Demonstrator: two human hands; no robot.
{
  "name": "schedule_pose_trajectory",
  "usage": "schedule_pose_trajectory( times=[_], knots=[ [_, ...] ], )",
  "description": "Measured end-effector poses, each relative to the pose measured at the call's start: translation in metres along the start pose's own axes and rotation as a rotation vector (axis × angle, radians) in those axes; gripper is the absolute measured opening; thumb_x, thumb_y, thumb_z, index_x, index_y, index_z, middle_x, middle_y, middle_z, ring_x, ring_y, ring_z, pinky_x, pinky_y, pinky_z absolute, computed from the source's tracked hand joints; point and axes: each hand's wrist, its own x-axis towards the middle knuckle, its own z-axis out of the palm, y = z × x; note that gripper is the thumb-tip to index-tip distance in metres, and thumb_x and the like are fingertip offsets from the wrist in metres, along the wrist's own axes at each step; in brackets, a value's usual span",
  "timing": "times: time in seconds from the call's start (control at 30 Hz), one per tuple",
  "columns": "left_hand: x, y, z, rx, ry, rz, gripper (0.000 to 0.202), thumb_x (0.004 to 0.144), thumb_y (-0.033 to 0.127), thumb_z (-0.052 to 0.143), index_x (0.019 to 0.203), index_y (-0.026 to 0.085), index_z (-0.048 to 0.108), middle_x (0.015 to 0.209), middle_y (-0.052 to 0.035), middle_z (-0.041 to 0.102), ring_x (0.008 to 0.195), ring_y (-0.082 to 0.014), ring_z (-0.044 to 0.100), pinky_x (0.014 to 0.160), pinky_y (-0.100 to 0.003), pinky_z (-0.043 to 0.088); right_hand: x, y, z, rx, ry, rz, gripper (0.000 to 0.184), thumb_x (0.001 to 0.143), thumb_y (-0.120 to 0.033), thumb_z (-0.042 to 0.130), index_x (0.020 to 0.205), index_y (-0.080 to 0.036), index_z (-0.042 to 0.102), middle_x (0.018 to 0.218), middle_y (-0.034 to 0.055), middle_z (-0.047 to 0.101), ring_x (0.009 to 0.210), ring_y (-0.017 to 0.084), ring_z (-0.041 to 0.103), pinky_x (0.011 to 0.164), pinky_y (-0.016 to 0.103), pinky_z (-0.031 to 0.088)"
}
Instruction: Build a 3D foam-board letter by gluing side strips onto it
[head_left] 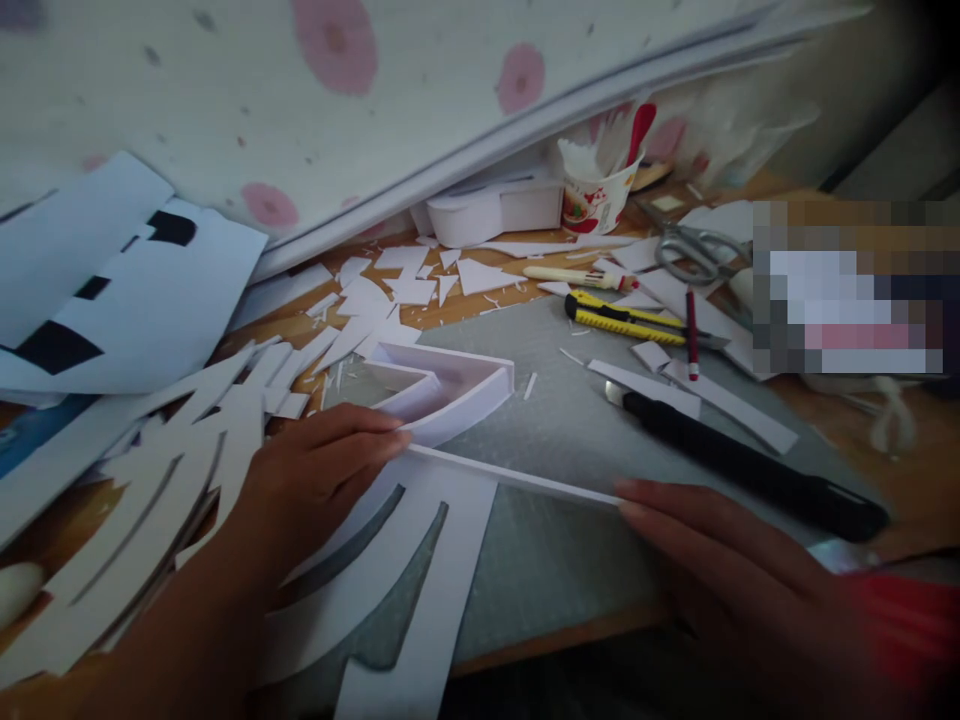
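Observation:
My left hand (315, 465) lies flat with fingers stretched out, its fingertips pressing the left end of a long thin white strip (517, 478) where it meets a white foam-board curved piece (450, 385). My right hand (697, 545) has its fingers extended and together, the tips touching the strip's right end. The strip lies on a grey cutting mat (555, 420). A white sheet with curved cut-outs (405, 560) sits under and in front of my left hand.
A black utility knife (750, 465) lies just behind my right hand. Further back are a yellow cutter (622, 318), a red pen (691, 335), scissors (694, 250), a cup of tools (604, 195) and a white tray (495, 208). Paper scraps (390, 290) and cut sheets cover the left.

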Motion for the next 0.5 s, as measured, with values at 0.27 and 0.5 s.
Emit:
schedule_pose_trajectory(
  times=[0.27,0.5],
  knots=[
    [0.004,-0.006,0.006,-0.08,0.102,0.092,0.02,0.089,0.017,0.051,0.09,0.022,0.07,0.092,-0.0023,0.071,0.08,-0.0136,0.067,0.065,-0.021,0.051,0.002,0.001,-0.001,-0.095,-0.02,-0.157,0.043,0.086,-0.009,0.052,0.124,-0.027,0.056,0.111,0.0059,0.068,0.1,0.018,0.066,0.081,0.03,0.057],
    [0.001,-0.012,0.013,-0.154,0.125,0.098,0.022,0.089,0.016,0.049,0.089,0.021,0.07,0.091,-0.0029,0.069,0.081,-0.0133,0.065,0.071,-0.022,0.05,0.042,0.016,-0.046,-0.556,-0.148,0.049,0.022,0.086,-0.03,0.055,0.103,-0.021,0.066,0.104,0.0105,0.067,0.096,0.026,0.064,0.085,0.041,0.051]
  ],
)
